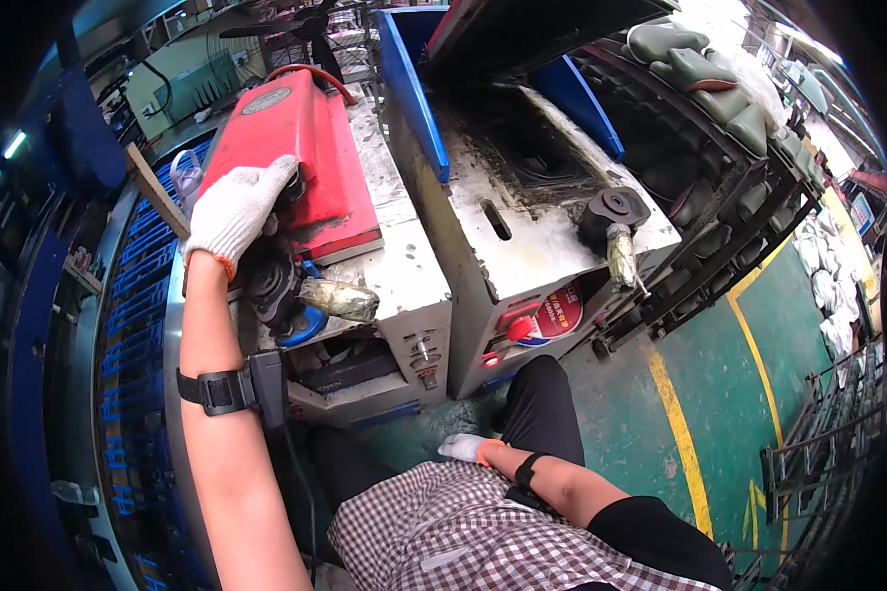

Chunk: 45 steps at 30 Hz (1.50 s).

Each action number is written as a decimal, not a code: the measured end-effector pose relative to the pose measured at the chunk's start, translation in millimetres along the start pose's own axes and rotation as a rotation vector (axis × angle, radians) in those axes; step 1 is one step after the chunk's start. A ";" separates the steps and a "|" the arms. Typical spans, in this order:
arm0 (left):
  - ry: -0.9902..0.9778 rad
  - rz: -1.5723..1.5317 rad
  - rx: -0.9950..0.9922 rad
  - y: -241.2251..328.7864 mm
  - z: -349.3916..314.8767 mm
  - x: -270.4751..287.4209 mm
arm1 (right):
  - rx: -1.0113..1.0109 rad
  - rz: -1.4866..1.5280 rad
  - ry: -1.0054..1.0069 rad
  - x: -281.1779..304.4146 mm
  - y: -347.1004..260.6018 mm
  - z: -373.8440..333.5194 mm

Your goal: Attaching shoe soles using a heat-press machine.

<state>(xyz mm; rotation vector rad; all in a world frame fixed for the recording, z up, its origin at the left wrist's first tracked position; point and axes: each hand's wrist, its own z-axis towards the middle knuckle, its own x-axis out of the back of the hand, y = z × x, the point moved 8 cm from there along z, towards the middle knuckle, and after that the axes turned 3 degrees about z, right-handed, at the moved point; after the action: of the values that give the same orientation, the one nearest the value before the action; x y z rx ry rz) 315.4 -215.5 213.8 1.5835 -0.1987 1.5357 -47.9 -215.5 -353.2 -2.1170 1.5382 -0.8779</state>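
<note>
My left hand (241, 209), in a white knit glove, reaches forward with its fingers bent round a black knob (292, 187) on the side of a red metal cover (310, 163). Below that hand sits a dark round clamp part (271, 281), with a tape-wrapped handle (339, 298) sticking out to the right. The red cover lies down on the white top of the left machine (414, 276). My right hand (461, 448), also gloved, rests low by my lap, its fingers lying loosely flat and holding nothing visible.
To the right stands a second machine (562, 266) with its dark lid (532, 30) raised, a wrapped handle (622, 258) and a red button (519, 328). A rack (719, 227) with dark green padded pieces is beyond it. Blue grating (138, 325) runs along the left.
</note>
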 end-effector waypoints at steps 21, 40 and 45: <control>0.009 0.038 -0.001 1.4 -1.4 1.1 | 0.008 -0.008 -0.003 2.1 -3.2 -2.7; 0.012 0.097 -0.040 0.8 0.7 0.0 | 0.007 0.010 0.007 -1.2 3.5 5.4; 0.016 0.113 -0.062 1.8 0.3 0.4 | -0.003 0.025 -0.009 -1.4 3.7 4.9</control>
<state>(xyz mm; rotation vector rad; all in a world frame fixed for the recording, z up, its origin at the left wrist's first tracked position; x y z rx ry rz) 314.6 -216.6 215.0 1.5333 -0.3291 1.6127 -47.4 -215.7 -359.6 -2.0968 1.5587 -0.8572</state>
